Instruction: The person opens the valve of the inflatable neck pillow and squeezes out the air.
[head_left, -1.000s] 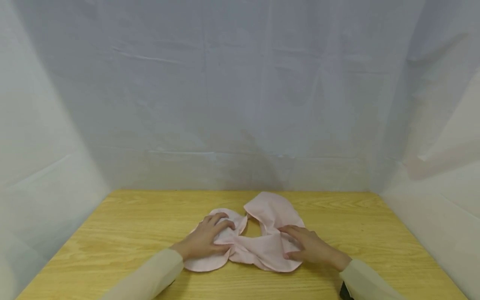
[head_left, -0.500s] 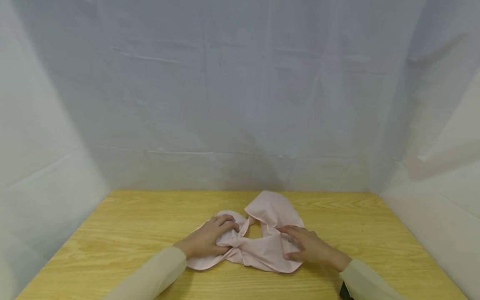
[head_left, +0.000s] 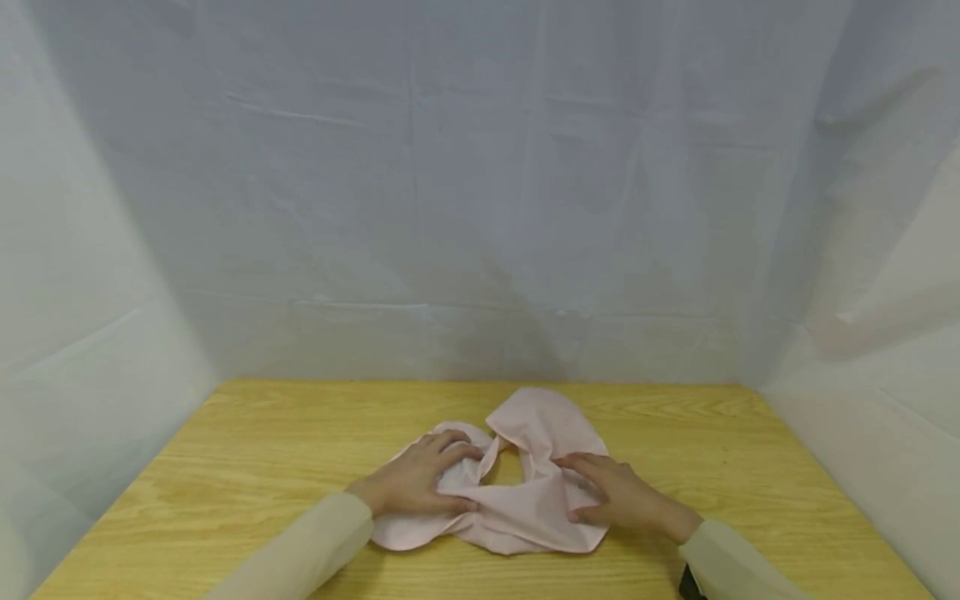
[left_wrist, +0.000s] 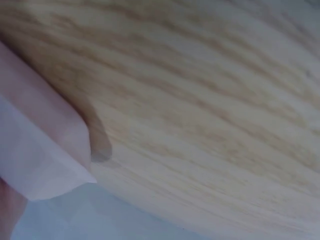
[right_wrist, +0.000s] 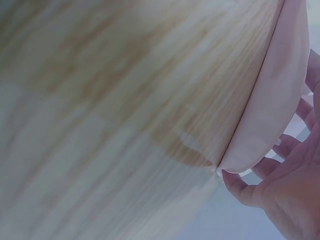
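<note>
A soft pink ring-shaped cloth (head_left: 525, 508) with rounded lobes lies bunched on the wooden table, an opening left in its middle. My left hand (head_left: 416, 475) grips the left lobe, fingers bent over the top and thumb at the near fold. On the other side my right hand (head_left: 626, 496) holds the right edge between thumb and fingers. In the right wrist view the curled fingers of the right hand (right_wrist: 295, 185) sit along the rim of the cloth (right_wrist: 272, 95). The left wrist view shows a folded cloth edge (left_wrist: 55, 135) and only a sliver of the left hand (left_wrist: 9, 212).
The wooden table (head_left: 262, 450) has its far edge close behind the cloth. Pale sheeting (head_left: 465, 208) hangs behind it and along both sides. A small black item (head_left: 690, 583) shows under the right sleeve.
My left hand has shifted slightly right, pushing the left lobe inward and gathering the front folds. The near edge now bulges a little toward me. My right hand has stayed nearly still.
</note>
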